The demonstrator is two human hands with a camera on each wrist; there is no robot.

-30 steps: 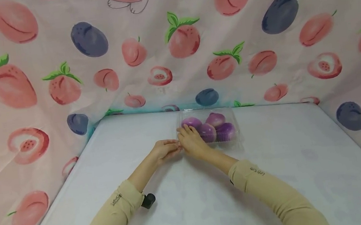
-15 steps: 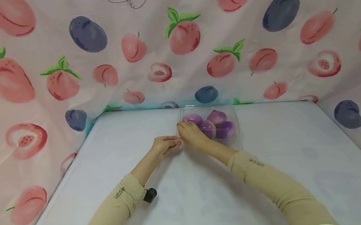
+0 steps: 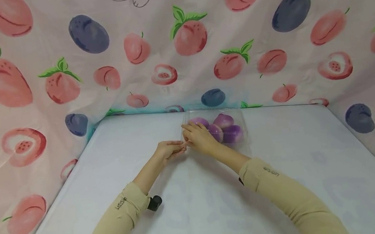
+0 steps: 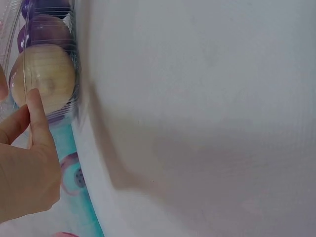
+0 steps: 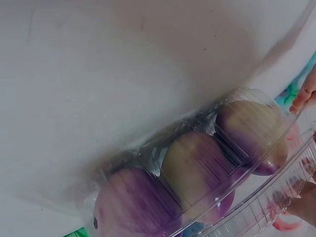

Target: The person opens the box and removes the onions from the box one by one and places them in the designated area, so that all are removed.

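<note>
A white-covered table meets a pale pink, fruit-printed cloth. Near its far edge sits a clear, rectangular plastic box of round purple-and-cream vegetables. The right wrist view, unlike the head view, shows a gap beside its ribbed lid. The left hand pinches the box's rim; whether the right hand, over the box's left edge, grips, I cannot tell.

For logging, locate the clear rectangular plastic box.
Head view: the box sits right of centre near the white table's far edge, left hand at its near-left corner.
</note>
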